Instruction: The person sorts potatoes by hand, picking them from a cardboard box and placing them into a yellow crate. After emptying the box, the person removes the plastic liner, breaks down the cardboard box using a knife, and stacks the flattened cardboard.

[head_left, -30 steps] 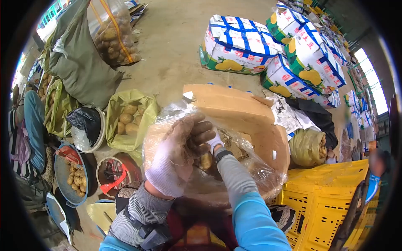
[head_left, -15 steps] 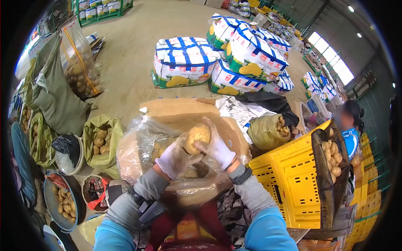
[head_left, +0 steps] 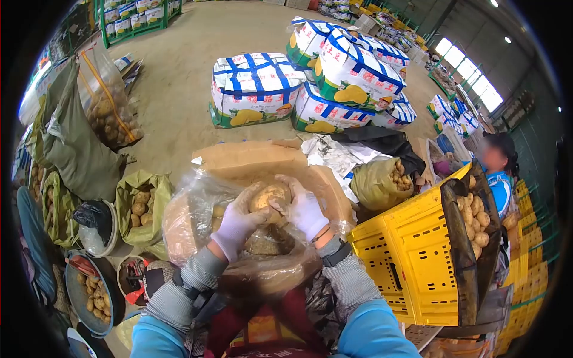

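A large, pale potato (head_left: 272, 196) is held up in both hands, above the open top of a cardboard box (head_left: 250, 157). The left hand (head_left: 240, 216) has its fingers clamped on the near left side of the potato; the right hand (head_left: 303, 207) has its fingers closed on the right side and over the top. Both hands wear white gloves, soiled toward the fingertips. Clear plastic (head_left: 186, 206) lines the box and spills over its left side and front edge. Beneath the hands, inside the box, lies a brownish lump (head_left: 270, 241) too unclear to name.

Just to the left of the box stands an olive sack (head_left: 156, 230), open, with potatoes in it. Beside that is a white bucket (head_left: 113, 230) with a black plastic bag (head_left: 93, 216) in it, and nearer the person a blue basin (head_left: 74, 298) holds smaller potatoes. To the right, a yellow crate (head_left: 412, 262) stands tilted near the right forearm, and beyond the box's right corner a yellow-green sack (head_left: 373, 186) shows potatoes at its mouth. Farther off on the floor (head_left: 191, 53), white, blue and green printed packs (head_left: 256, 98) are grouped and partly stacked. Another person in a blue top (head_left: 500, 190) is at the far right.
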Tool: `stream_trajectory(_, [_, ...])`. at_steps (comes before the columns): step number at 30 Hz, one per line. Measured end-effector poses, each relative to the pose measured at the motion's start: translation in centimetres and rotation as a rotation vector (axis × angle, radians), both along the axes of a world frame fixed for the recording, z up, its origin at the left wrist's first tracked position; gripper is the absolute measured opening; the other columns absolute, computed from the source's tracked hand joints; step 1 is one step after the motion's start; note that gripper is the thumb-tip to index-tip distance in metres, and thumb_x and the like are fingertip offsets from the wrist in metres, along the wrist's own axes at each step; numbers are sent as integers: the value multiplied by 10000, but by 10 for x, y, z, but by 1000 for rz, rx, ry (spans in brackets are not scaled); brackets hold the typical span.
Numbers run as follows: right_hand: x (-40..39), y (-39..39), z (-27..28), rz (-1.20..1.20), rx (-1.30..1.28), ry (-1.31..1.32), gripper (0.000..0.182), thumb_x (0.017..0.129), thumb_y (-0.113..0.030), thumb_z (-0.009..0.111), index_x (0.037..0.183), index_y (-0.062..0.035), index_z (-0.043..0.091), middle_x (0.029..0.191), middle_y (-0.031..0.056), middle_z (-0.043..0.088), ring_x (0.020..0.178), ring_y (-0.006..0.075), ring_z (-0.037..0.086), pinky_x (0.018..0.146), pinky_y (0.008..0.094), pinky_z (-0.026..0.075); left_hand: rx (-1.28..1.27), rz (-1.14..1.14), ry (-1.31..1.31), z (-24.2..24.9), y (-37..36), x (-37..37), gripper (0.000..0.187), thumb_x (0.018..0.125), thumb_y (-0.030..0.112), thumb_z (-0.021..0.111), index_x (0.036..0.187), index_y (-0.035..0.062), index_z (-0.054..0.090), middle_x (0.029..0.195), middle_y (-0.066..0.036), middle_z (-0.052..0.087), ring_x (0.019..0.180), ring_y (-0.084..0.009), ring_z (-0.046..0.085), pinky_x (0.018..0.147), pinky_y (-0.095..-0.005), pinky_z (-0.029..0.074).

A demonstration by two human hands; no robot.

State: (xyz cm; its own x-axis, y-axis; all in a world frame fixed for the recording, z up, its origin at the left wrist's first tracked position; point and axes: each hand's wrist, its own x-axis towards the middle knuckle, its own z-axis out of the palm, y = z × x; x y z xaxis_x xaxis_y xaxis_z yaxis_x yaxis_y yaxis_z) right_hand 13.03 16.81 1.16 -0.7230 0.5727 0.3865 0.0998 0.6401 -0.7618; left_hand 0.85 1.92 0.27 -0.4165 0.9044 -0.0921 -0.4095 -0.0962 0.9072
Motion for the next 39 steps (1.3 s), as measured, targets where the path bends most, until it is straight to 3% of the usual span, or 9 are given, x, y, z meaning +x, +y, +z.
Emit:
stream_trajectory(3, [2, -7, 12, -48, 17, -66, 275, 949, -278, 610, 1083, -39, 633, 960, 177, 690, 871, 342, 691, 753, 378, 534, -10, 39, 147, -2, -2, 1, 744, 789, 33, 741, 1426, -58, 368, 1335, -139, 522, 1187, -207, 543, 1024, -322, 444])
stream_trajectory(10, [3, 4, 16, -157, -659, 99, 311, 1005, -354, 536, 1026, -76, 675, 919, 22, 693, 763, 144, 665, 674, 270, 546, 138, 128, 132, 25, -3, 6, 695, 744, 24, 773, 1356, -63, 456, 1312, -142, 551, 1212, -209, 534, 1040, -316, 427])
stream_trajectory(12, [11, 1, 25, -39, -695, 63, 332, 1012, -373, 521, 1060, -81, 672, 951, -6, 674, 783, 97, 639, 660, 242, 542, 94, 195, 470, 23, -6, 2, 711, 714, 17, 783, 1348, -44, 467, 1320, -156, 554, 1222, -242, 542, 1045, -329, 431])
stream_trajectory(16, [4, -10, -6, -7, 65, 116, 311, 987, -310, 584, 1161, -58, 637, 1099, 33, 658, 866, 99, 638, 639, 229, 535, 65, 328, 1125, 34, -14, 3, 739, 647, 12, 804, 1320, -3, 497, 1325, -183, 555, 1234, -316, 543, 1043, -362, 443])
stream_trajectory(20, [8, 4, 4, -91, -953, 132, 359, 970, -282, 617, 1181, 9, 609, 1070, 72, 667, 961, 141, 624, 864, 265, 495, 162, 311, 1111, 42, -14, 6, 746, 620, 35, 821, 1300, 14, 515, 1314, -184, 561, 1216, -342, 548, 1019, -381, 461])
stream_trajectory(24, [12, 6, 11, -154, -1067, 138, 308, 988, -306, 584, 1179, -68, 622, 1065, 60, 666, 923, 122, 638, 711, 277, 550, 164, 323, 1159, 44, -14, 7, 746, 621, 47, 828, 1299, 16, 518, 1303, -179, 572, 1186, -341, 571, 981, -376, 486])
stream_trajectory(28, [7, -10, 10, 8, -729, 193, 458, 1019, -427, 472, 1242, -43, 583, 1195, 113, 613, 1099, 184, 586, 895, 309, 497, 92, 271, 1249, 42, -14, 8, 694, 648, 72, 824, 1282, 18, 544, 1299, -186, 570, 1157, -352, 585, 949, -377, 503])
stream_trajectory(31, [7, -8, -6, 140, -436, -43, 613, 1019, -539, 370, 1282, -17, 556, 1252, 132, 589, 1140, 210, 563, 985, 298, 438, 49, 185, 1161, 38, -14, 12, 576, 709, 83, 801, 1239, 4, 589, 1293, -163, 589, 1135, -305, 612, 936, -343, 506])
stream_trajectory(39, [13, -25, 22, 150, -1578, 350, 554, 959, -578, 488, 1255, -117, 569, 1199, 91, 632, 1072, 239, 633, 844, 451, 536, -29, 253, 220, 20, -10, -10, 279, 959, 169, 620, 1166, -18, 623, 1111, -113, 664, 959, -157, 633, 777, -265, 529])
